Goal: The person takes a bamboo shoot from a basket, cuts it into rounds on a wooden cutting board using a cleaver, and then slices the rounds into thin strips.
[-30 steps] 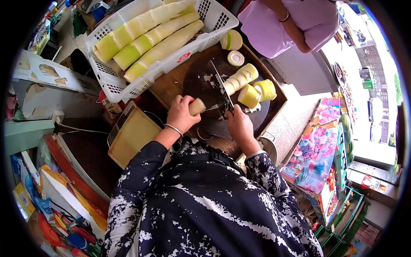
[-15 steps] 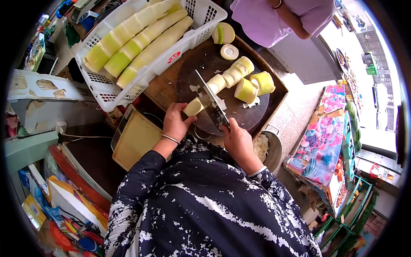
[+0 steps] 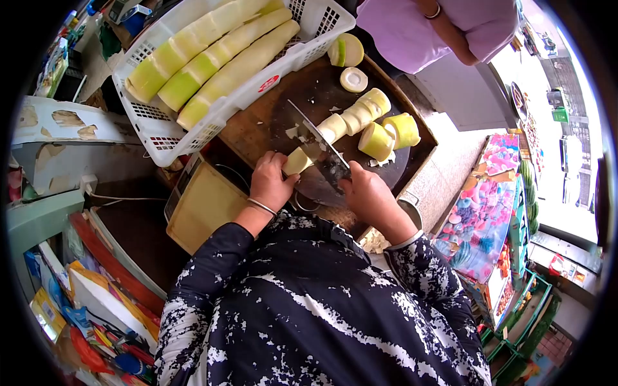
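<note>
My right hand [image 3: 370, 196] is closed round the handle end of a wide cleaver [image 3: 320, 145], its blade slanting up and left over a round dark board [image 3: 290, 119]. Against the blade's left side lies a short pale vegetable piece [image 3: 297, 161], gripped by my left hand [image 3: 271, 183]. Beyond the blade, a row of peeled pieces [image 3: 355, 118] stretches up and right. Two greener chunks [image 3: 376, 141] lie beside it. A round slice [image 3: 353, 80] and another cut chunk [image 3: 346, 50] sit at the far side.
A white basket [image 3: 232, 103] at the upper left holds long peeled vegetables [image 3: 222, 58]. A tan tray [image 3: 205, 207] is left of my left hand. Another person [image 3: 438, 29] in a lilac top stands beyond the board. A metal pot [image 3: 409, 209] is at the right, partly hidden.
The view has shifted slightly. My right hand and the cleaver's handle end have moved a little to the right, and my right forearm now covers more of the pot. My left hand still grips the piece.
</note>
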Action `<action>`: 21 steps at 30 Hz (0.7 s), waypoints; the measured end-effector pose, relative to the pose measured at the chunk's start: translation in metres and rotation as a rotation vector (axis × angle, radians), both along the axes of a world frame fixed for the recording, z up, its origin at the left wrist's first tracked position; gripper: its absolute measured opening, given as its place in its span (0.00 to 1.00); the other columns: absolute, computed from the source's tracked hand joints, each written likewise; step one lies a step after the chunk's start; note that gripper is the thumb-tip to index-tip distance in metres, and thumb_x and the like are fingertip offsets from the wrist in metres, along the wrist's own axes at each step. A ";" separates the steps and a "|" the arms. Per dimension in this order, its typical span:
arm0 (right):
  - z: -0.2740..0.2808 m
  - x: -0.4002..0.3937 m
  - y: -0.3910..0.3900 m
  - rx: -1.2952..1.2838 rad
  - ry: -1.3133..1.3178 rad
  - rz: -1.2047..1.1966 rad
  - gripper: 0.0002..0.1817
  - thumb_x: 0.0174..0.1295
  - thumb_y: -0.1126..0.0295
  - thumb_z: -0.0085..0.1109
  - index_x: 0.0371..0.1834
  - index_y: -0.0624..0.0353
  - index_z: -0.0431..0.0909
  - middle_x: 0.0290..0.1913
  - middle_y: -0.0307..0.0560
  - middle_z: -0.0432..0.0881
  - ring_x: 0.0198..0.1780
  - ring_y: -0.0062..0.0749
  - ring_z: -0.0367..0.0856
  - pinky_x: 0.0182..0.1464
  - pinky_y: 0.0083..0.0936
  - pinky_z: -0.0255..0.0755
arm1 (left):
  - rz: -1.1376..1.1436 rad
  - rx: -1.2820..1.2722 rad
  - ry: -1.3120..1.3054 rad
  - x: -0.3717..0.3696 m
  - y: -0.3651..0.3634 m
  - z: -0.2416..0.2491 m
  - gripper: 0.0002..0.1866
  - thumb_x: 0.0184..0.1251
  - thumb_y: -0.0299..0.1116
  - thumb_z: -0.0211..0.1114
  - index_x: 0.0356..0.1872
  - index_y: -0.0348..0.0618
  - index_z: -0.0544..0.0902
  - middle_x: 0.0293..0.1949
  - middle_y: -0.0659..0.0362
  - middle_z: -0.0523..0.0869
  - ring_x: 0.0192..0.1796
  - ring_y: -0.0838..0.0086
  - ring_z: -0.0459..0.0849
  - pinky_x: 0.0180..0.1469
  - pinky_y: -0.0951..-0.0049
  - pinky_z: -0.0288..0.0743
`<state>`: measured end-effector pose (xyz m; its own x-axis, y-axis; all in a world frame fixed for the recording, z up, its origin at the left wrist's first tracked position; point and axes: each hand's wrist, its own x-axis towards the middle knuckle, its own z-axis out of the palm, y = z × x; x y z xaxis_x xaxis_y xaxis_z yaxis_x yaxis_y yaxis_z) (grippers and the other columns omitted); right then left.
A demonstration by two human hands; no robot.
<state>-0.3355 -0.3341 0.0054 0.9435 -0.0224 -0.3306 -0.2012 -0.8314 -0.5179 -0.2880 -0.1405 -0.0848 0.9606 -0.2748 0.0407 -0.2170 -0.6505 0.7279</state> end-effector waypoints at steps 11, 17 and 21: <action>-0.002 -0.017 -0.008 0.094 -0.074 -0.076 0.12 0.59 0.65 0.56 0.35 0.64 0.69 0.24 0.64 0.77 0.32 0.62 0.77 0.33 0.47 0.70 | 0.057 -0.182 0.048 0.001 0.006 -0.007 0.19 0.40 0.30 0.74 0.36 0.38 0.77 0.35 0.51 0.79 0.38 0.57 0.79 0.42 0.65 0.74; -0.011 -0.075 -0.041 -0.156 -0.349 -0.054 0.12 0.53 0.69 0.60 0.43 0.50 0.76 0.22 0.45 0.77 0.24 0.40 0.78 0.27 0.32 0.69 | 0.140 -0.998 0.947 0.005 0.045 -0.002 0.17 0.59 0.34 0.67 0.45 0.35 0.76 0.39 0.57 0.82 0.39 0.75 0.82 0.41 0.73 0.78; -0.049 -0.100 -0.059 -0.403 -0.486 0.053 0.19 0.45 0.69 0.65 0.44 0.46 0.77 0.22 0.39 0.68 0.27 0.33 0.73 0.34 0.29 0.66 | -0.088 -1.301 1.139 0.001 0.061 0.018 0.21 0.66 0.31 0.59 0.57 0.31 0.70 0.48 0.48 0.80 0.46 0.64 0.82 0.41 0.73 0.81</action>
<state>-0.4351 -0.3935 -0.0440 0.9869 -0.0052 0.1611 0.0249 -0.9826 -0.1839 -0.2866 -0.0793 -0.0667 0.6478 -0.6643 -0.3729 0.7376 0.4247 0.5250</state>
